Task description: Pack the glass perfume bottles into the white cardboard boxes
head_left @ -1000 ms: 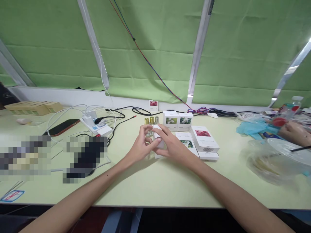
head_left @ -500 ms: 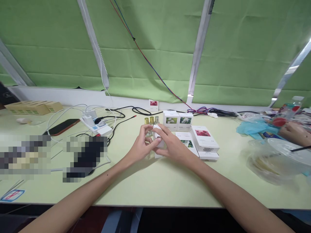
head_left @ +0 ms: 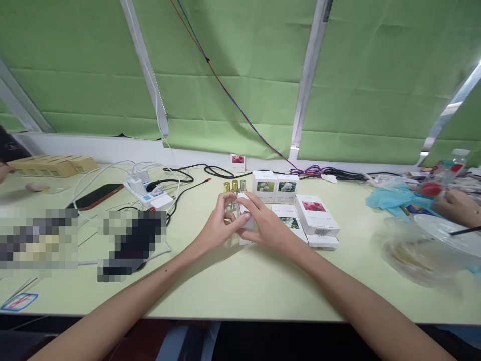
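My left hand point(head_left: 221, 223) and my right hand point(head_left: 266, 224) meet at the middle of the pale green table point(head_left: 240, 281), both closed round a small white box point(head_left: 245, 217) held between their fingers. Just behind them stand three little glass bottles with gold caps point(head_left: 233, 187). To the right lie several white boxes with flower pictures: two upright ones point(head_left: 275, 186), a larger one with a red flower point(head_left: 316, 214) and a flat one with a white flower point(head_left: 290, 222).
A power strip with white cables point(head_left: 147, 193) and a dark phone point(head_left: 94, 197) lie at the left. Cardboard boxes point(head_left: 48, 166) sit far left. Another person's hand point(head_left: 456, 206) works at the right among clear plastic bags point(head_left: 424, 245) and blue material point(head_left: 389, 196).
My hands have stayed almost still on the small white box. A bit of another person's hand has come into view at the far left edge.
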A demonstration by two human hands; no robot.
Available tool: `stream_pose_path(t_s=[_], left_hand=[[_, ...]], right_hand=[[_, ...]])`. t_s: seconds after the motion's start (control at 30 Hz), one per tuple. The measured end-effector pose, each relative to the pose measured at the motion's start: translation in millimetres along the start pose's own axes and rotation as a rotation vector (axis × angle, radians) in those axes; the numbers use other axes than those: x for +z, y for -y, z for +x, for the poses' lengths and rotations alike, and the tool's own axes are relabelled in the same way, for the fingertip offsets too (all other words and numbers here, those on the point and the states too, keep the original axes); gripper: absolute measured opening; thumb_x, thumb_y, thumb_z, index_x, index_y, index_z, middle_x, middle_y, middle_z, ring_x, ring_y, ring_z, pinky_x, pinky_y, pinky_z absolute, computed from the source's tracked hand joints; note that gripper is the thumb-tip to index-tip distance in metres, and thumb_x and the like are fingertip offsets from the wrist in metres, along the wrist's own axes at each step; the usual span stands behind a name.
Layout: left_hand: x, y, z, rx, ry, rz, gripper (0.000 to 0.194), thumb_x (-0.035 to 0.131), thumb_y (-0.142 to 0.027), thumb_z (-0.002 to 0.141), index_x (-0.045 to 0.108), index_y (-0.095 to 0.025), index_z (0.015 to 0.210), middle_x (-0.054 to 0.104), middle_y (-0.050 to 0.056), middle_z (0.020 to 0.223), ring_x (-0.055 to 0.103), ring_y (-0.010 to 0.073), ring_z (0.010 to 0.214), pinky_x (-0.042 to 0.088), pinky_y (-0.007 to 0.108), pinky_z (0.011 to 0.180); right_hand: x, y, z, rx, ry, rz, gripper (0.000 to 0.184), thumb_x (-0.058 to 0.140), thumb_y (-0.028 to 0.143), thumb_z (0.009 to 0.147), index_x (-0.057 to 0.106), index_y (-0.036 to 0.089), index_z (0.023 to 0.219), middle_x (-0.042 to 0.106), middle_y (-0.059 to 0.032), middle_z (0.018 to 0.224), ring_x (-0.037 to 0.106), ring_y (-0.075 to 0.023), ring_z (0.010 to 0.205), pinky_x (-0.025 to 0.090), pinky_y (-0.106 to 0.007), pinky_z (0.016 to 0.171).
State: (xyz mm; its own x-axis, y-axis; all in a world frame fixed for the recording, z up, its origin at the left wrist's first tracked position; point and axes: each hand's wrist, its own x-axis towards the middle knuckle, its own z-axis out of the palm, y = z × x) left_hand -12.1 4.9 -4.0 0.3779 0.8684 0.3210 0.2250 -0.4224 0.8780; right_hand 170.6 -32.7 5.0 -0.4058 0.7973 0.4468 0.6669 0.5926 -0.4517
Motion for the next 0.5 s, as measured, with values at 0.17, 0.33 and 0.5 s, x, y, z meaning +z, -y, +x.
stream_pose_path(t_s=[0.17, 0.33, 0.5], left_hand=[[0.0, -1.1, 0.1, 0.006, 0.0, -0.011, 0.051, 0.07, -0.049, 0.087, 0.04, -0.029, 0.124, 0.048, 0.007, 0.143, 0.055, 0.0067, 0.067, 0.049, 0.025, 0.057], [-0.3, 0.0, -0.2, 0.012, -0.001, -0.004, 0.05, 0.069, -0.047, 0.087, 0.04, -0.029, 0.124, 0.049, 0.007, 0.142, 0.055, 0.0061, 0.067, 0.051, 0.026, 0.059], [-0.1, 0.4, -0.2, 0.006, -0.003, -0.008, 0.05, 0.069, -0.047, 0.087, 0.04, -0.029, 0.124, 0.047, 0.008, 0.145, 0.055, 0.0064, 0.068, 0.05, 0.025, 0.057]], right_hand=[[0.7, 0.2, -0.3, 0.002, -0.006, 0.006, 0.067, 0.064, 0.031, 0.092, 0.035, 0.032, 0.152, 0.026, -0.0133, 0.167, 0.048, -0.0334, 0.142, 0.053, -0.053, 0.104], [0.6, 0.0, 0.2, -0.004, -0.006, 0.005, 0.064, 0.064, 0.031, 0.093, 0.037, 0.033, 0.151, 0.028, -0.0126, 0.165, 0.049, -0.032, 0.142, 0.053, -0.052, 0.105], [0.9, -1.3, 0.5, -0.008, -0.006, 0.013, 0.065, 0.064, 0.03, 0.092, 0.037, 0.034, 0.152, 0.028, -0.0128, 0.164, 0.051, -0.0314, 0.139, 0.053, -0.051, 0.104]])
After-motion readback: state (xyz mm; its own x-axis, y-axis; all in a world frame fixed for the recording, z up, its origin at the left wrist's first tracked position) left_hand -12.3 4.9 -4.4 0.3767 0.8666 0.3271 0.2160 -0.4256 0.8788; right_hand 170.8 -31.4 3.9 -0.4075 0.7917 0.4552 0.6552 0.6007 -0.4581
